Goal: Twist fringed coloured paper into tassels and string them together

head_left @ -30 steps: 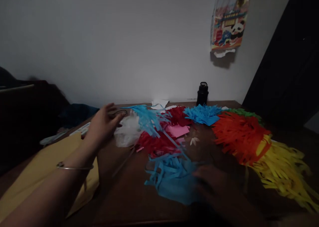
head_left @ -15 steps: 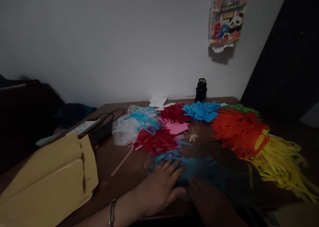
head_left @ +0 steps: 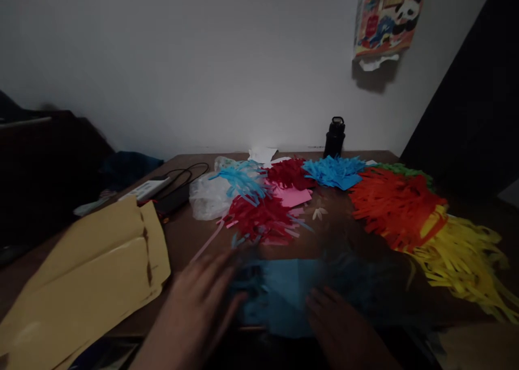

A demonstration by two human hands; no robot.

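A blue paper sheet [head_left: 286,297] with fringed ends lies flat at the table's front edge. My left hand [head_left: 206,291] is over its left fringe, fingers spread and somewhat blurred. On the right part of the sheet rests my right hand [head_left: 334,316], dim, with its fingers stretched out. Just behind are a dark red fringed bundle [head_left: 263,218], a light blue fringed piece [head_left: 243,179] on clear plastic [head_left: 208,197], and pink paper [head_left: 294,196].
To the right lie orange [head_left: 399,207] and yellow [head_left: 466,256] fringed paper. A brown envelope [head_left: 89,283] covers the left front. At the back stand a black bottle [head_left: 334,138] and blue fringed paper [head_left: 336,171]. A power strip [head_left: 148,187] is at the left.
My left hand has moved left, uncovering the flat middle of the blue paper. My right hand has stayed near the same spot. The view has shifted slightly.
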